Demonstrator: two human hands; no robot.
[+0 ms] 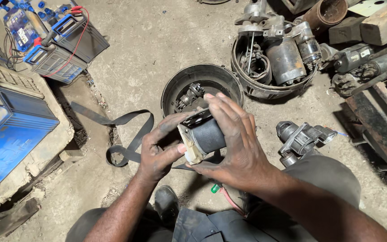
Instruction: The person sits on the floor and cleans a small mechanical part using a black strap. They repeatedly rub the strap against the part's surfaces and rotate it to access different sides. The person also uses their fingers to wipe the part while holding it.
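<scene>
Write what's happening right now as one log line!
left hand: grips motor part | right hand: wraps motor part | below: round tub

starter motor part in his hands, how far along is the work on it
Done: the cylindrical motor housing is out of the parts tubs and bare, its end open. In hand: the right hand wraps around it while the left hand works at its pale end plate. Left: loose parts sit in the round tub behind, and another starter motor lies untouched on the floor.
</scene>
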